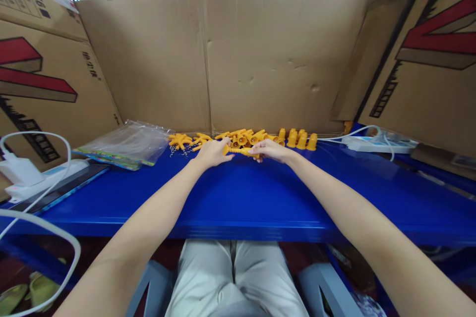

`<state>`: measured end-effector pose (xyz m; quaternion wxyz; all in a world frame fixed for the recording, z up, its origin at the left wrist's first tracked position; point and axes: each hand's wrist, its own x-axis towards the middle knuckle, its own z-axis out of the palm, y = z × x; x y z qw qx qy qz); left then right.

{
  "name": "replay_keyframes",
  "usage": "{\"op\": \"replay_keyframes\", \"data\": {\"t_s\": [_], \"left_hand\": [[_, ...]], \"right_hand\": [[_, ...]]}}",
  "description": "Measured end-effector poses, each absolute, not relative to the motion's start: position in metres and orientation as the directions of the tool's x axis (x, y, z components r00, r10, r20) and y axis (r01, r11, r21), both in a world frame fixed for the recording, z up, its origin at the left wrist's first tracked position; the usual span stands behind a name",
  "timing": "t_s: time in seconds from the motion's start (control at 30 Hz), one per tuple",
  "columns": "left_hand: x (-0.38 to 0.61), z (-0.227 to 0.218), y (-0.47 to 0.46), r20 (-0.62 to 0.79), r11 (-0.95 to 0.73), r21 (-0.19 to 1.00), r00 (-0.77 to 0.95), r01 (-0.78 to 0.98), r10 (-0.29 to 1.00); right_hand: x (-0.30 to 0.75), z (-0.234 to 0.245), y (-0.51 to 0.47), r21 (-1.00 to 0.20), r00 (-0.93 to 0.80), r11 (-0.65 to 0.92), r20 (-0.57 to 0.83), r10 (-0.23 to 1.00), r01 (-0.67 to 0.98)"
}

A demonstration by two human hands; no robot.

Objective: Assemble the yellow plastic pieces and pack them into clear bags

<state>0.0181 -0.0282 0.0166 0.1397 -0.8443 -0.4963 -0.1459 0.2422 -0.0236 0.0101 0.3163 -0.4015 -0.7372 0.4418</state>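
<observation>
Over the far part of the blue table, a yellow plastic part with a ridged shaft (235, 150) lies level between my two hands. My right hand (272, 149) pinches its right end between thumb and fingers. At the left end, the thumb and forefinger of my left hand (212, 153) curve around a flared, cup-like yellow end; its other fingers are hidden. Just behind is a pile of yellow plastic pieces (238, 133), some hollow cups, some branched. Several yellow cups (302, 139) stand upside down right of my right hand. Small dark metal hooks or screws (186, 150) lie left of my left hand.
Cardboard walls (282, 59) enclose the blue table (238, 198) at back and sides. Clear plastic bags (126, 143) lie at left, near a phone-like slab (67, 190) and a charger (22, 168) with white cables. A white power strip (379, 144) is at right.
</observation>
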Motion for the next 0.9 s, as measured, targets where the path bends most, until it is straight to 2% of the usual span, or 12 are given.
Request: {"op": "replay_keyframes", "data": {"t_s": [0.13,0.47,0.9], "left_hand": [[0.017,0.015,-0.026,0.373,-0.471,-0.07,0.461,0.879,0.805],[0.014,0.008,-0.019,0.384,-0.502,0.126,0.425,0.855,0.82],[0.013,0.008,-0.016,0.397,-0.507,0.139,0.422,0.851,0.815]], "right_hand": [[0.242,0.005,-0.022,-0.919,-0.468,0.25,0.084,0.88,0.305],[0.238,-0.001,-0.016,-0.843,-0.365,0.394,0.26,0.894,0.366],[0.233,0.004,-0.024,-0.889,-0.334,0.335,0.228,0.915,0.312]]}}
